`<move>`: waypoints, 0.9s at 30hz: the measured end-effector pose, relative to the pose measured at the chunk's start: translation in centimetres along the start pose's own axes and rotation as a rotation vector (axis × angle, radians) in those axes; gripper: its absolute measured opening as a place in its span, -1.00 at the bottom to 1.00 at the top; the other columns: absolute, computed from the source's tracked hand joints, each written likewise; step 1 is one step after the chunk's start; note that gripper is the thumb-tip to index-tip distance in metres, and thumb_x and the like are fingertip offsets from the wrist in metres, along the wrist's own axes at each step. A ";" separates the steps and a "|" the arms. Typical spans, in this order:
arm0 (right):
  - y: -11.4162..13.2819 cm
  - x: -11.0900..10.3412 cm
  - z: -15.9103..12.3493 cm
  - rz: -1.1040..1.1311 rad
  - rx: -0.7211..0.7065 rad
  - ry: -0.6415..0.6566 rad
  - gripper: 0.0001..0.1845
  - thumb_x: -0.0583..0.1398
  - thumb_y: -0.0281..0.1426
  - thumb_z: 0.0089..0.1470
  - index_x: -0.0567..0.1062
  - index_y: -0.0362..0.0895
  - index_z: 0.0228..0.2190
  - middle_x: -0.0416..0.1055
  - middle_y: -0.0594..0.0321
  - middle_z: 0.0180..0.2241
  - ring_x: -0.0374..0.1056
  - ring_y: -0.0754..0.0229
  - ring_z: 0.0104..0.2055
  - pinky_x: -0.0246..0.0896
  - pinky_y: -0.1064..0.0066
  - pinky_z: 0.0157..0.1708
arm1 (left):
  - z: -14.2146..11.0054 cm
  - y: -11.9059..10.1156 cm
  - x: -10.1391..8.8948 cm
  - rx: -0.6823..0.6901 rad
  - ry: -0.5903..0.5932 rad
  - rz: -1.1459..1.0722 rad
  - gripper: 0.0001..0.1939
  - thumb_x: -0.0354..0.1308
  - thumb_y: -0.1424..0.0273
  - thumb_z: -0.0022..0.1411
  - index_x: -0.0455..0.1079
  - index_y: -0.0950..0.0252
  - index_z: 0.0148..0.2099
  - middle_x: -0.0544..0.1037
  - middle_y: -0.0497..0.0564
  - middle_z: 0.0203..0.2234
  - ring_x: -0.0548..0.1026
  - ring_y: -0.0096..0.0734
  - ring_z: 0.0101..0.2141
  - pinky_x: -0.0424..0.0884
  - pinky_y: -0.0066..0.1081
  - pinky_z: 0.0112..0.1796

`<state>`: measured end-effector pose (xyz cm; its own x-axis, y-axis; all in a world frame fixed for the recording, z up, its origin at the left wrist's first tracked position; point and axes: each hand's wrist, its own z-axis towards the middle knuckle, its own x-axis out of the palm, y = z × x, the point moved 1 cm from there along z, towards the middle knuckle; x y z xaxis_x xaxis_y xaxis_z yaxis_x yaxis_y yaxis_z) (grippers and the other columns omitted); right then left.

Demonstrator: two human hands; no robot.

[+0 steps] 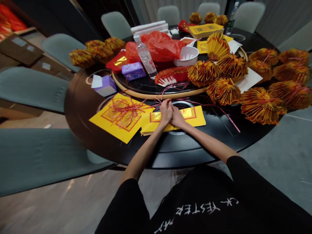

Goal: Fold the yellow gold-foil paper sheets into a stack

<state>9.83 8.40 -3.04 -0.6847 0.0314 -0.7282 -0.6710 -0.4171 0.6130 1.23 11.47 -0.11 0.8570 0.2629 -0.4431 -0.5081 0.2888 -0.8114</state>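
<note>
My left hand and my right hand are pressed together over a folded stack of yellow joss paper at the table's near edge. The fingers of both are closed, around a thin pink string as far as I can see. Exactly how the string passes between the fingertips is hidden. Gold panels with red borders show on the paper at either side of my hands. Left of the stack lies a flat yellow joss paper sheet with a tangle of pink strings on top.
Several fan-folded paper bundles crowd the right side; others stand back left. The turntable carries a water bottle, red plastic bag, white basket and purple tissue pack. Chairs ring the table.
</note>
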 end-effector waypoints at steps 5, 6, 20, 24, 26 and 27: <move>0.4 0.0 -0.3 0.011 0.019 0.025 -0.10 0.25 -0.25 0.21 0.12 -0.38 0.42 0.05 -0.19 0.47 -0.01 -0.20 0.49 -0.06 -0.02 0.47 | 0.5 3.3 -1.9 -0.085 0.014 0.003 -0.71 0.02 0.35 0.37 0.55 0.30 -0.08 0.68 0.16 -0.08 0.62 -0.15 -0.04 0.48 -0.17 0.13; 0.4 0.1 -0.2 0.016 0.023 0.023 -0.10 0.24 -0.23 0.22 0.13 -0.38 0.42 0.05 -0.20 0.47 0.00 -0.20 0.49 -0.07 -0.03 0.47 | 0.5 3.7 -2.2 -0.079 0.027 -0.006 -0.69 0.01 0.34 0.38 0.56 0.31 -0.08 0.69 0.16 -0.08 0.62 -0.16 -0.04 0.48 -0.17 0.13; -6.3 -6.6 -1.9 -0.224 -0.199 0.065 -0.30 0.09 -0.28 0.33 0.23 -0.30 0.39 0.20 -0.16 0.40 -0.04 -0.21 0.50 -0.09 -0.15 0.47 | -2.2 0.1 -2.4 0.431 0.743 0.640 -0.34 -0.07 0.09 0.50 0.23 0.32 0.48 0.25 0.20 0.44 0.09 -0.01 0.48 -0.12 0.12 0.44; -6.9 -9.1 -3.7 -0.409 -0.034 0.063 -0.33 0.13 -0.16 0.36 0.36 -0.33 0.31 0.22 -0.25 0.38 -0.05 -0.33 0.50 -0.04 -0.20 0.43 | -2.5 -1.1 -2.3 0.427 0.770 0.789 -0.27 -0.10 0.00 0.51 0.10 0.25 0.54 0.18 0.17 0.48 0.09 0.02 0.48 -0.10 0.10 0.43; -7.2 -9.8 -4.1 -0.445 0.023 0.054 -0.37 0.15 -0.13 0.35 0.43 -0.31 0.25 0.26 -0.25 0.35 -0.02 -0.35 0.48 -0.01 -0.20 0.41 | -2.5 -1.2 -2.3 0.413 0.765 0.814 -0.28 -0.12 -0.01 0.52 0.08 0.23 0.55 0.16 0.14 0.48 0.09 0.04 0.47 -0.10 0.10 0.43; -7.4 -10.0 -4.1 -0.453 0.043 0.044 -0.39 0.16 -0.12 0.35 0.46 -0.30 0.22 0.27 -0.25 0.34 0.00 -0.35 0.48 0.00 -0.20 0.40 | -2.5 -1.1 -2.3 0.403 0.763 0.820 -0.28 -0.12 0.00 0.52 0.07 0.23 0.55 0.16 0.14 0.49 0.09 0.04 0.47 -0.10 0.11 0.43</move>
<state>22.85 7.42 -1.59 -0.3075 0.1629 -0.9375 -0.9119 -0.3320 0.2414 0.02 8.27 0.90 0.0241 -0.0725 -0.9971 -0.8014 0.5949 -0.0626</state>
